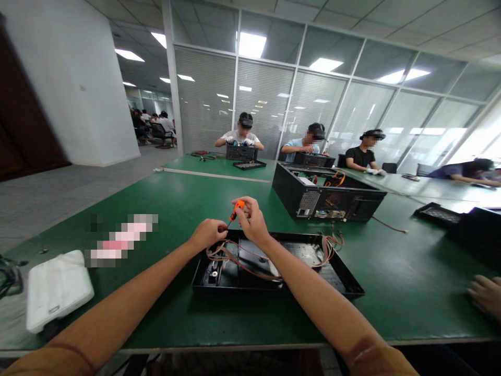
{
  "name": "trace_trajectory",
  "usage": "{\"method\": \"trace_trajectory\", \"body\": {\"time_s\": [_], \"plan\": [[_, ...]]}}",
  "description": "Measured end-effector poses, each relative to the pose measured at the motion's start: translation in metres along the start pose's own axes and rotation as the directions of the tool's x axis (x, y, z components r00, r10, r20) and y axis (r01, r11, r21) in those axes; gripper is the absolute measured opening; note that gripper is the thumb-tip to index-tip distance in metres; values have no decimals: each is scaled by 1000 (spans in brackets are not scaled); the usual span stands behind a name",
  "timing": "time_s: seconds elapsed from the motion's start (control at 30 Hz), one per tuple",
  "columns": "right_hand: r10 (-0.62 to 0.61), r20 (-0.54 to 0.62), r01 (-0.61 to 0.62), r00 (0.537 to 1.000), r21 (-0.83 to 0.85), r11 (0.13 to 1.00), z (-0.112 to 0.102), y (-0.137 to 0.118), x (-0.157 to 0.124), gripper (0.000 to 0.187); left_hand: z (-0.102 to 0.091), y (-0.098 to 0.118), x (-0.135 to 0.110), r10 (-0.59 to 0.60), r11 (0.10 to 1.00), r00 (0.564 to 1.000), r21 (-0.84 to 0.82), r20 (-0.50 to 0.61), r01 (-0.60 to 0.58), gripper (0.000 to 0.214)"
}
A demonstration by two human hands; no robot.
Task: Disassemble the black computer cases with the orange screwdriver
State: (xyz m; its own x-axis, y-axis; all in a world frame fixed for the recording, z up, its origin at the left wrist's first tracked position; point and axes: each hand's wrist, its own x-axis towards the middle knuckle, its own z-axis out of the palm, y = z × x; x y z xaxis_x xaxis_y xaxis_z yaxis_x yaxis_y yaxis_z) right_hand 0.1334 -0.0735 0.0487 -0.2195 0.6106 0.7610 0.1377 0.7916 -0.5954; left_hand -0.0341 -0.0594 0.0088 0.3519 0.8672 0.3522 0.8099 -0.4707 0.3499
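My right hand (252, 222) is closed around the orange handle of a screwdriver (237, 209), which tilts with its shaft pointing down and left. My left hand (209, 234) is pinched at the far left edge of a black computer front panel (242, 284), close to the screwdriver's tip. Whatever its fingertips hold, if anything, is too small to make out. The panel lies on the table like a shallow tray, hollow side up. Thin coloured wires (250, 271) run inside it, and a bundle of them (329, 248) hangs over its right end.
An opened black computer case (329, 196) stands behind the panel to the right. A white device (58, 290) lies at the left, near a blurred pink item (123, 239). Several people work across the green table (156, 308). Another person's hand (487, 295) rests at the right edge.
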Motion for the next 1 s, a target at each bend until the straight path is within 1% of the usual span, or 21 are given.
{"method": "trace_trajectory", "body": {"time_s": [0.1,0.23,0.4,0.57,0.63,0.77,0.9,1.0], "plan": [[1,3,-1,1000,-4,1000,1,1,-1,26,1,-2,1,14,1000,1000,-9,17,-14,20],[-19,-11,19,1000,-16,1000,1,4,-2,29,1,-2,1,21,1000,1000,-1,11,-21,19],[-65,5,65,998,-113,991,-2,3,0,26,0,0,0,36,999,999,17,7,-36,20],[-60,-19,56,998,-180,982,-2,4,1,25,2,-5,0,40,999,999,25,-8,-40,19],[-44,-25,40,999,-167,985,-1,4,2,26,4,-6,1,38,999,999,21,-12,-38,20],[-25,-25,22,999,-90,996,0,4,1,37,4,-7,2,14,1000,1000,10,-3,-14,19],[-22,-27,20,999,-100,995,0,5,0,30,1,-2,2,17,1000,1000,-6,9,-17,18],[-34,-44,27,998,-132,991,0,5,-1,32,0,-1,0,34,999,999,-36,1,-34,20]]}}
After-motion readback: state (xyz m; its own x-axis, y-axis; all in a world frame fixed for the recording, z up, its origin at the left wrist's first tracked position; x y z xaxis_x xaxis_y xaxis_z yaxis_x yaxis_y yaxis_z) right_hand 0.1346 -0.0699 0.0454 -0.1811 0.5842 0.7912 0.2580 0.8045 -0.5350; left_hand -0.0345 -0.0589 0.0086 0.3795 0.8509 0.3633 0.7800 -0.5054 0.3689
